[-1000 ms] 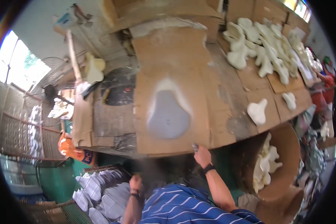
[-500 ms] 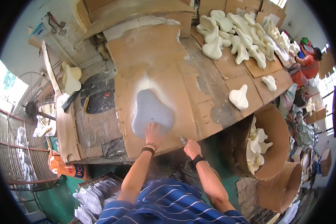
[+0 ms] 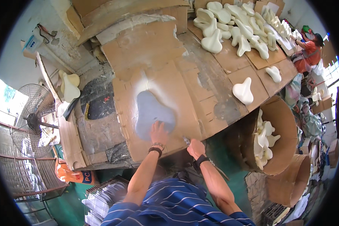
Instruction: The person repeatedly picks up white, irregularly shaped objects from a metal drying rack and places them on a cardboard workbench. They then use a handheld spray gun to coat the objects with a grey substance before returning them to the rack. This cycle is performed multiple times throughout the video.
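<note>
A grey saddle-shaped piece of fabric (image 3: 150, 107) lies flat on the cardboard, its narrow end pointing away from me. My left hand (image 3: 160, 133) rests on its wide near edge, fingers spread and stretched out. To the right, by the table's front edge, my right hand (image 3: 196, 148) is wrapped around a spray gun (image 3: 186, 141), of which only the small metal front end shows; my fist hides the rest. The gun's tip is apart from the grey piece. Whitish overspray (image 3: 142, 83) rings the fabric on the cardboard.
Many cream foam saddle shapes (image 3: 239, 28) are heaped at the far right; a single one (image 3: 243, 91) lies nearer. A cardboard drum (image 3: 286, 141) with more stands right of the table. At left are a fan (image 3: 34, 113) and a wire rack (image 3: 105, 196). Another person (image 3: 309, 52) works far right.
My left hand has shifted slightly right and away from me over the grey piece, and its fingers show more clearly. The right hand keeps its grip by the table edge. The whole view has turned slightly.
</note>
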The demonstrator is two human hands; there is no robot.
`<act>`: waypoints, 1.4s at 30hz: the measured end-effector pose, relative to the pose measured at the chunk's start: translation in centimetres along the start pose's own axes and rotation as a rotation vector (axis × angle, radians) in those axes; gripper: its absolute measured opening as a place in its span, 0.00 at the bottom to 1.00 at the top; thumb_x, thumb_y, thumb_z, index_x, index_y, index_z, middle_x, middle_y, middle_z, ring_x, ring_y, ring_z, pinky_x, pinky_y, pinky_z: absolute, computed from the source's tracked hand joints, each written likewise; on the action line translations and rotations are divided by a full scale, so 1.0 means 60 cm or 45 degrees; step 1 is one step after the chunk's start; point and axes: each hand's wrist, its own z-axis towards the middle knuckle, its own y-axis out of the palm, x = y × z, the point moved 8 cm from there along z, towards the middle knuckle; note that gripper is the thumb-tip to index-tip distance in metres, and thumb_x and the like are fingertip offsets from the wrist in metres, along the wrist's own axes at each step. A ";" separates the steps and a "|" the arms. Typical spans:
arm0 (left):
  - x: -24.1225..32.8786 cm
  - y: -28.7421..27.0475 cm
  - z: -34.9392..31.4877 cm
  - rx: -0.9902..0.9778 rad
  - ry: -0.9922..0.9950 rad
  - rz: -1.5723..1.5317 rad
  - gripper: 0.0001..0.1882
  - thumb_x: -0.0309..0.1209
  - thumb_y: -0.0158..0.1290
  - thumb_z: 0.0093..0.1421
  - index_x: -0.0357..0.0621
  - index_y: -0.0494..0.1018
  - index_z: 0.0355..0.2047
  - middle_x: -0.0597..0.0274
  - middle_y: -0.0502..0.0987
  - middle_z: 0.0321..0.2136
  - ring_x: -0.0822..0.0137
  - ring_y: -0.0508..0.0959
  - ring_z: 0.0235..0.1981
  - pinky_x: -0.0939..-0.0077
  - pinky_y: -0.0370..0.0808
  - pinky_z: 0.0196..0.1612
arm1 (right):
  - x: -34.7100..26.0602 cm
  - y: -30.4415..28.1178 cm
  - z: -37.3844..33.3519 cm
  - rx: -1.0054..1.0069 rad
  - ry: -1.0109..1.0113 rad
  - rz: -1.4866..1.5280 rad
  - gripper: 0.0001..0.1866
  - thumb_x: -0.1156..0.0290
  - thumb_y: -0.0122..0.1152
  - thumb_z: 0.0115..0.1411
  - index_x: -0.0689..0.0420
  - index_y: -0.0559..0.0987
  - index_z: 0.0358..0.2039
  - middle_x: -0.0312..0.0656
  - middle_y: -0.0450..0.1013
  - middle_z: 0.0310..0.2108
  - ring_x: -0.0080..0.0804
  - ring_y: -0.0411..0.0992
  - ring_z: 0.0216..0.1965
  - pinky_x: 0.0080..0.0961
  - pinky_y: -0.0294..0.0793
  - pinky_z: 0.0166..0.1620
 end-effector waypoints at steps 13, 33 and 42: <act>-0.016 -0.034 0.022 0.023 -0.068 -0.294 0.39 0.32 0.61 0.54 0.48 0.59 0.66 0.47 0.71 0.54 0.47 0.70 0.57 0.55 0.68 0.59 | -0.009 -0.018 -0.007 -0.004 -0.031 -0.024 0.09 0.73 0.59 0.52 0.65 0.80 0.32 0.61 0.78 0.32 0.60 0.78 0.38 0.48 0.79 0.42; -0.100 -0.026 0.283 -0.155 0.068 -0.142 0.32 0.33 0.59 0.55 0.42 0.63 0.59 0.44 0.68 0.59 0.44 0.69 0.58 0.54 0.68 0.61 | -0.001 -0.008 0.006 0.106 -0.110 -0.020 0.10 0.73 0.59 0.51 0.62 0.78 0.34 0.58 0.79 0.29 0.56 0.80 0.33 0.45 0.81 0.37; -0.183 -0.010 0.284 0.031 -0.255 -1.028 0.31 0.30 0.58 0.60 0.39 0.60 0.61 0.48 0.65 0.62 0.57 0.69 0.61 0.62 0.68 0.60 | 0.000 -0.015 0.019 0.030 -0.087 -0.078 0.10 0.71 0.59 0.53 0.63 0.78 0.35 0.57 0.79 0.30 0.55 0.80 0.34 0.43 0.81 0.36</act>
